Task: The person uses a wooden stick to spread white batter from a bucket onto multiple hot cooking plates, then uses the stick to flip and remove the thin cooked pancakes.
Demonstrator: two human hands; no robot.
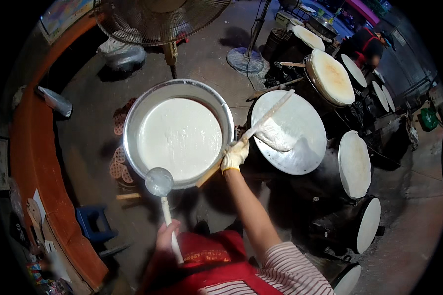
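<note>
My left hand (167,233), bare, grips the white handle of a ladle (159,182). The ladle's round bowl overlaps the near rim of a large metal basin (229,127) as I see it. White batter (181,136) fills the lower part of that basin. In a white knit glove, my right hand (236,154) is closed around a long wooden spreader (268,113). The batter-coated blade crosses a round griddle (310,129), and its bare wooden end reaches past the basin's rim. Beside the blade, a thick patch of batter (275,135) lies on the griddle, with steam close to it.
Several griddles with flatbreads curve along the right, including a browned one (330,77) and a pale one (354,164). A person (365,48) bends over the far griddles. A floor fan (162,22) stands ahead, and a blue stool (95,223) is at left. Perforated briquettes (119,164) flank the basin.
</note>
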